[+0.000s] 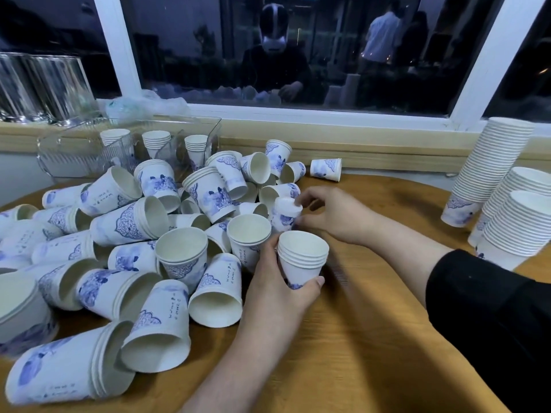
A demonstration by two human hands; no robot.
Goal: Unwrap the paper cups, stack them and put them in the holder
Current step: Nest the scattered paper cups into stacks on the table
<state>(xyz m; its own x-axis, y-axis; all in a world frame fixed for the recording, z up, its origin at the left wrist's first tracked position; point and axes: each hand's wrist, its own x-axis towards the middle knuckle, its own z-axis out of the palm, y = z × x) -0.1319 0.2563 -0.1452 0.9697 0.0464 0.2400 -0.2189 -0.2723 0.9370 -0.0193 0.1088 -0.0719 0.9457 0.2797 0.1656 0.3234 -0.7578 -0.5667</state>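
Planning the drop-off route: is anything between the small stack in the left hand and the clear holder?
Yes. The heap of loose cups covers the table between the small stack in the left hand and the clear holder at the back.

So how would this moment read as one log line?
left hand: holds short cup stack | right hand: picks cup from pile | holder: partly filled

1. left hand [278, 281] raised from below, fingers and thumb curled in a grip.
2. right hand [331, 214] reaching in from the right, fingertips pinching, forearm bare, black sleeve [489, 308] above.
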